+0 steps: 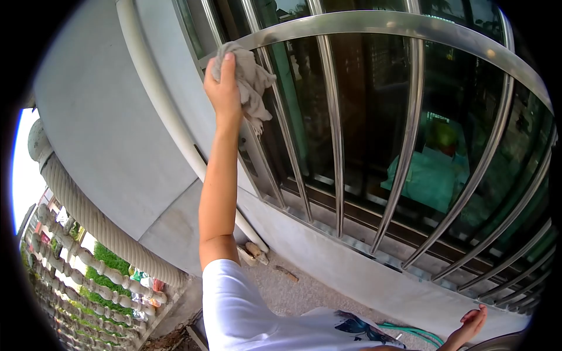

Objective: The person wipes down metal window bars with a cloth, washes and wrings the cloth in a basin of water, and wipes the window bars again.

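My left hand is raised at the end of an outstretched arm, closed around a bunched grey cloth. The cloth lies against the left end of the horizontal metal rail of a window grille, and its loose folds hang over the nearest upright bar. Low at the lower right, my right hand is held near the wall below the grille, its fingers loosely bent and nothing visible in them.
Behind the bars is dark window glass. A pale pipe runs down the grey wall at left, beside a balustrade. A green hose and a brown stick-like piece lie on the ground.
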